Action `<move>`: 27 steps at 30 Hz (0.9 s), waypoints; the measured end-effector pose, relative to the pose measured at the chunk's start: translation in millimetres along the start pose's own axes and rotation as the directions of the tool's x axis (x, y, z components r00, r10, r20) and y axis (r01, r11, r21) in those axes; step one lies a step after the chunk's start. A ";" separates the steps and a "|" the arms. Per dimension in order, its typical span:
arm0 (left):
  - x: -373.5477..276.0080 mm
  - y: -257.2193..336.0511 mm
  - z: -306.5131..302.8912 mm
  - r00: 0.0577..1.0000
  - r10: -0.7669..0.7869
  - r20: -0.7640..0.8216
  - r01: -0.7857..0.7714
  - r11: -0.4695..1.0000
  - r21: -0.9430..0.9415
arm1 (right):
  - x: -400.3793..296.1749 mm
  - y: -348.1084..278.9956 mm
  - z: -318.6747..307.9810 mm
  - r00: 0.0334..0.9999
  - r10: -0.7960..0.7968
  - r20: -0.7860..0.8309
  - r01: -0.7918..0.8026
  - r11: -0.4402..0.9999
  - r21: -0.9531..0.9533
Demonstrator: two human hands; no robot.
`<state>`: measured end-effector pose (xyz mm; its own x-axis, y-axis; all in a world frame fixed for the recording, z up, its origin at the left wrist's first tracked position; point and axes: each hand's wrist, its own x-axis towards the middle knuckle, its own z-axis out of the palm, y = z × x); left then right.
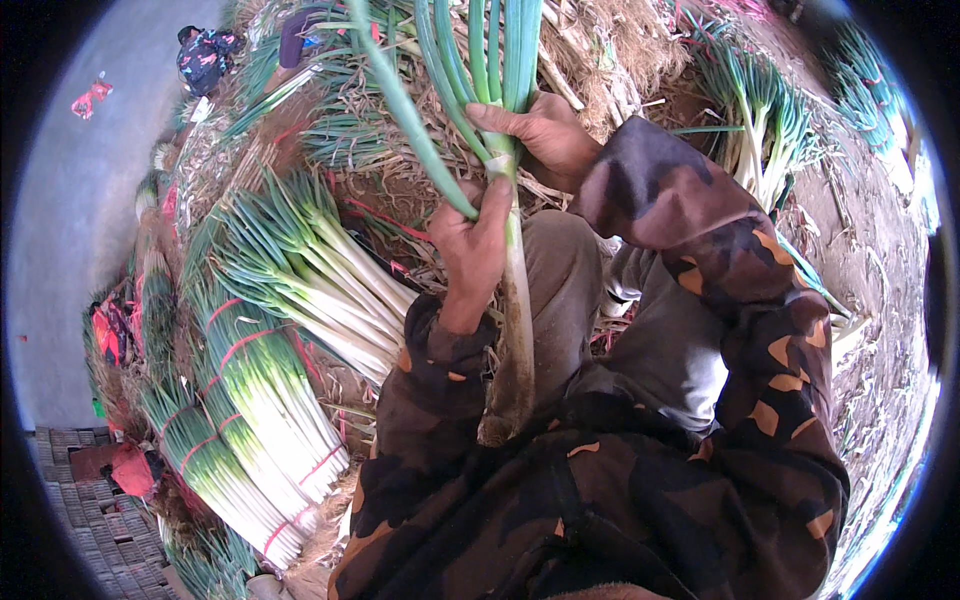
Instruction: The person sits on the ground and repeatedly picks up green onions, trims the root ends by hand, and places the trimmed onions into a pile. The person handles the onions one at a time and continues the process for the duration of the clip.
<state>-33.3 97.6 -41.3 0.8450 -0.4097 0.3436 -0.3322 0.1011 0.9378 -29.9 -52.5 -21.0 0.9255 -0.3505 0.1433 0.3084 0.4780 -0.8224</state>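
A long green onion (517,292) stands nearly upright between my hands, its white stalk stained brown toward the root end, which lies near my lap. My right hand (551,139) grips it where the green leaves fan out, thumb across the front. Just below, my left hand (474,240) pinches the upper stalk and a green leaf (405,112) that bends away to the upper left. Beside my left forearm lies a loose pile of cleaned green onions (337,277), white stalks toward me.
Bundles of green onions tied with red bands (262,375) lie at the left. Untrimmed onions with dry roots (600,52) are heaped ahead. More onions (761,112) lie at the right. People (204,60) are at the upper left; a red-clad figure (110,330) shows at the far left.
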 end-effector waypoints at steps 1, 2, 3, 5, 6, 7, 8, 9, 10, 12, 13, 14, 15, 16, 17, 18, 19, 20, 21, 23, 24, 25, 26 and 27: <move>-4.8 1.8 0.8 0.999 0.011 0.040 -0.014 0.998 0.060 | -3.4 -10.3 -4.6 1.000 0.002 -0.029 -0.003 1.000 -0.019; -10.6 1.3 0.2 0.997 0.022 0.077 -0.032 0.992 0.122 | -5.3 -19.8 -8.0 0.998 0.005 -0.055 -0.007 0.999 -0.034; -18.1 -1.1 -0.1 0.992 0.030 0.121 -0.054 0.978 0.200 | -7.1 -25.8 -15.4 0.997 0.007 -0.082 -0.010 0.999 -0.030; -40.5 -0.2 -16.9 0.981 -0.074 0.182 0.034 0.976 0.214 | 3.6 -16.7 -31.8 0.997 -0.059 -0.053 0.053 0.994 -0.099; -54.1 1.8 -26.7 0.970 -0.125 0.207 0.076 0.970 0.230 | 8.9 -12.4 -35.7 0.995 -0.064 -0.074 0.055 0.992 -0.117; -70.2 -0.4 -37.4 0.953 -0.192 0.235 0.128 0.956 0.265 | 11.4 -9.9 -39.7 0.993 -0.067 -0.099 0.052 0.988 -0.142; -89.6 -4.1 -51.5 0.930 -0.262 0.258 0.180 0.936 0.302 | 11.0 -15.0 -40.3 0.994 -0.092 -0.051 0.087 0.991 -0.102; -112.1 -7.1 -68.7 0.913 -0.301 0.275 0.185 0.907 0.377 | 8.8 -26.1 -37.1 0.999 -0.022 -0.036 0.020 0.999 -0.040; -134.2 -14.3 -83.2 0.894 -0.333 0.300 0.180 0.880 0.440 | 8.4 -30.4 -44.0 0.997 -0.055 -0.058 0.053 0.998 -0.033; -179.5 -30.4 -120.5 0.828 -0.470 0.307 0.230 0.783 0.578 | 12.4 -32.8 -53.4 0.991 -0.087 -0.099 0.085 0.996 -0.026; -200.3 -36.4 -134.7 0.828 -0.459 0.323 0.205 0.783 0.588 | 14.4 -34.0 -58.9 0.989 -0.090 -0.120 0.087 0.996 -0.034; -222.5 -40.5 -152.8 0.832 -0.447 0.328 0.178 0.776 0.605 | 16.3 -35.3 -60.1 0.987 -0.093 -0.132 0.090 0.995 -0.031; -245.7 -54.0 -180.0 0.813 -0.358 0.459 0.038 0.820 0.571 | 17.3 -37.6 -56.6 0.991 -0.070 -0.113 0.073 0.997 0.020; -270.8 -58.1 -210.1 0.724 -0.354 0.592 -0.038 0.837 0.546 | 17.8 -44.0 -54.9 0.994 -0.049 -0.096 0.056 0.996 0.068; -318.9 -89.9 -244.7 0.700 -0.409 0.586 -0.159 0.711 0.685 | 15.2 -57.9 -55.4 0.996 -0.039 -0.084 0.048 0.993 0.108; -359.6 -96.8 -278.8 0.585 -0.623 0.519 -0.194 0.514 0.836 | 20.6 -57.3 -55.3 0.996 0.001 -0.090 0.011 0.990 0.138; -438.0 -129.0 -330.4 0.525 -0.792 0.312 -0.315 0.160 0.936 | 27.5 -59.1 -57.3 0.996 -0.067 -0.064 0.073 0.993 0.093; -432.1 -137.5 -333.7 0.477 -0.807 0.349 -0.295 0.227 0.928 | 33.0 -63.3 -67.3 0.996 -0.045 -0.078 0.057 0.985 0.164; -424.2 -144.0 -337.5 0.426 -0.822 0.378 -0.269 0.284 0.920 | 37.6 -63.2 -76.1 0.996 -0.019 -0.088 0.040 0.969 0.243; -407.1 -145.8 -335.4 0.342 -0.840 0.421 -0.189 0.377 0.907 | 36.1 -67.6 -72.2 0.996 0.086 -0.039 -0.072 0.957 0.282; -395.4 -146.8 -330.3 0.296 -0.844 0.447 -0.147 0.422 0.895 | 38.7 -64.6 -78.8 0.996 0.089 -0.020 -0.080 0.957 0.279; -382.7 -143.0 -321.0 0.253 -0.843 0.474 -0.100 0.465 0.880 | 39.0 -66.2 -78.8 0.996 0.093 0.003 -0.090 0.958 0.273; -345.6 -129.2 -296.8 0.239 -0.845 0.479 -0.083 0.473 0.877 | 37.3 -64.3 -68.5 0.998 0.029 -0.057 -0.017 0.981 0.195; -300.4 -123.3 -265.6 0.275 -0.835 0.477 -0.057 0.481 0.875 | 35.4 -62.4 -58.3 0.993 -0.041 -0.112 0.053 0.992 0.114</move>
<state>-134.9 449.0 -246.7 0.3099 -0.6294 -0.7127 -0.5748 -0.7211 0.3869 -29.1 -141.7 3.3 0.8819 -0.4575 0.1142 0.3803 0.5470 -0.7457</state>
